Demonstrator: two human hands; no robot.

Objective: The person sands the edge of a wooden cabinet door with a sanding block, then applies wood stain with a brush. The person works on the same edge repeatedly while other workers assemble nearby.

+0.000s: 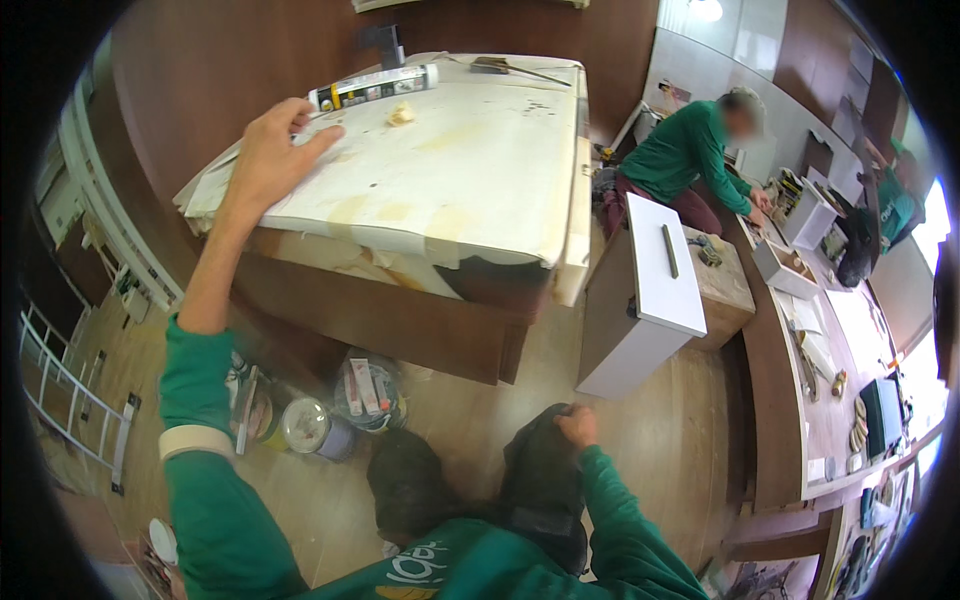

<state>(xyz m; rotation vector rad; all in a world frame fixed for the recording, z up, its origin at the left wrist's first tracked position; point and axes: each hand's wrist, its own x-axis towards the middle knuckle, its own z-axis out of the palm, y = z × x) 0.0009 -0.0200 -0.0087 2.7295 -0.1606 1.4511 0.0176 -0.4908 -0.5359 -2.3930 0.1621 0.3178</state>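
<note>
My left hand [275, 155] is open above the left end of a white-covered bench top [470, 190]. Its thumb stretches to the right, apart from the fingers, and its fingertips are close to the near end of a sealant cartridge [375, 88]. A crumpled pale yellow lump [401, 113] lies just in front of the cartridge. Around my left sleeve sits a roll of pale masking tape [197, 441]. My right hand [577, 427] rests with curled fingers on my right knee, against the dark trousers [535, 455]; nothing shows in it.
At the bench's back lies a dark flat-bladed tool [490, 66]. Buckets [318, 430] stand on the floor below, left of my legs. A white-fronted cabinet [650, 290] is to the right. Beyond it a person in green [680, 140] works at a long cluttered counter [790, 400]. A ladder [75, 400] stands far left.
</note>
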